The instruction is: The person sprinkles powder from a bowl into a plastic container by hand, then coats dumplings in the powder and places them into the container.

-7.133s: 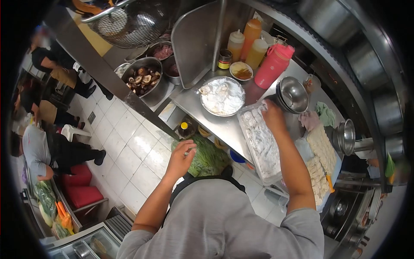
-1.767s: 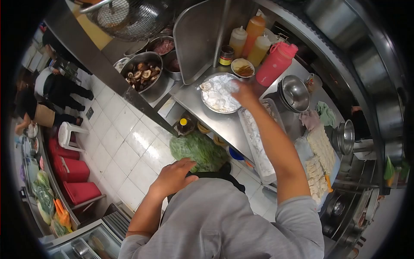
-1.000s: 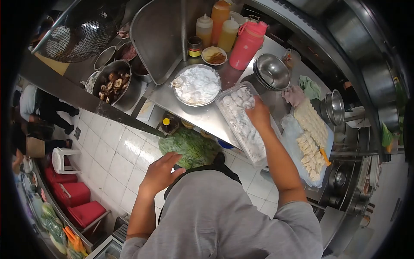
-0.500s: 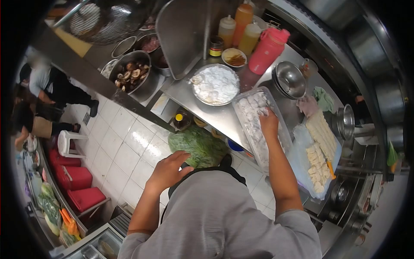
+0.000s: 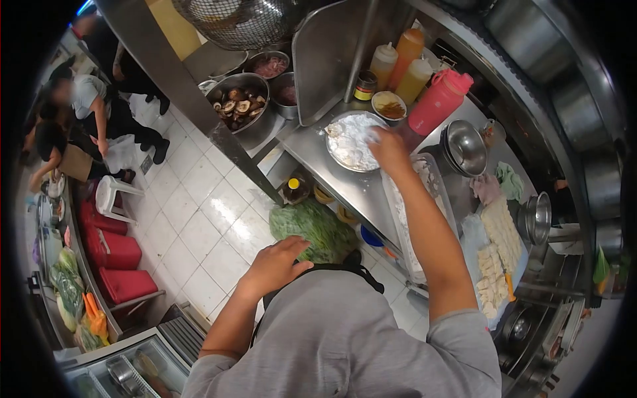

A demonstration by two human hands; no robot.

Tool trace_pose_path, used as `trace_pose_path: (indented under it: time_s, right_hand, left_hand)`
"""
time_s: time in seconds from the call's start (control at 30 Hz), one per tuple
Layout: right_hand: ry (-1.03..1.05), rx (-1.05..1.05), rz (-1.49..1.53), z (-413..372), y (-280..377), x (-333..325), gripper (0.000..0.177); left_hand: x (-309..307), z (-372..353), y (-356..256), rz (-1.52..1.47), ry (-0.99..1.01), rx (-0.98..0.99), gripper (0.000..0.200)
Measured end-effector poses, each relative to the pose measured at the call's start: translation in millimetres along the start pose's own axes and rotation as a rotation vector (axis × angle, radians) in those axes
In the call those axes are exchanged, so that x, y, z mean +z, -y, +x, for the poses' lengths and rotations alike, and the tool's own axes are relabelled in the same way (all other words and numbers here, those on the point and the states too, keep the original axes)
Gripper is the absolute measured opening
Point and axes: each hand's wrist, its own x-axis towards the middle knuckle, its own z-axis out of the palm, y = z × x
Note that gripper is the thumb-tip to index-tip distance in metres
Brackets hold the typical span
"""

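Note:
My right hand [image 5: 390, 151] is at the right rim of a metal bowl of white powder [image 5: 352, 140], fingers curled down toward the powder. What they hold, if anything, is hidden by the hand. Under my right forearm lies a long clear plastic container [image 5: 400, 229] with white-dusted pieces, partly covered by the arm. My left hand [image 5: 282, 262] hangs in front of my waist with its fingers stretched and thumb apart, holding nothing. Below it on the floor is a plastic bag of leafy greens [image 5: 312, 229].
A pink bottle [image 5: 434, 106], squeeze bottles [image 5: 409, 76] and stacked metal bowls [image 5: 466, 147] stand behind. Cut dough [image 5: 492, 272] and an orange-handled tool [image 5: 509, 286] lie at right. Sliced mushrooms [image 5: 239, 109] fill a pot beyond the metal post. Other people [image 5: 99, 113] are at far left.
My right hand has gone from the plastic container over to the powder bowl. The view has shifted, so the counter appears farther right. My left hand stays by my waist.

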Motion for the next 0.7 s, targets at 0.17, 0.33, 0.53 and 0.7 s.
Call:
trace_pose_path:
  time_s: [0.17,0.33,0.53,0.7]
  right_hand:
    - [0.139,-0.113,-0.120,42,28,44,0.041]
    - [0.353,-0.091,-0.083,56,27,45,0.050]
    - [0.116,0.062,0.132,37,12,-6,0.059]
    - [0.071,0.251,0.309,-34,-50,-87,0.061]
  left_hand:
    - [-6,-9,-5,-0.025,0.017,-0.053,0.039]
    - [0,-26,9,-0.039,0.012,-0.103,0.039]
    - [-2,-28,11,-0.084,0.007,-0.110,0.037]
    - [-1,-16,14,-0.065,-0.015,-0.072,0.038]
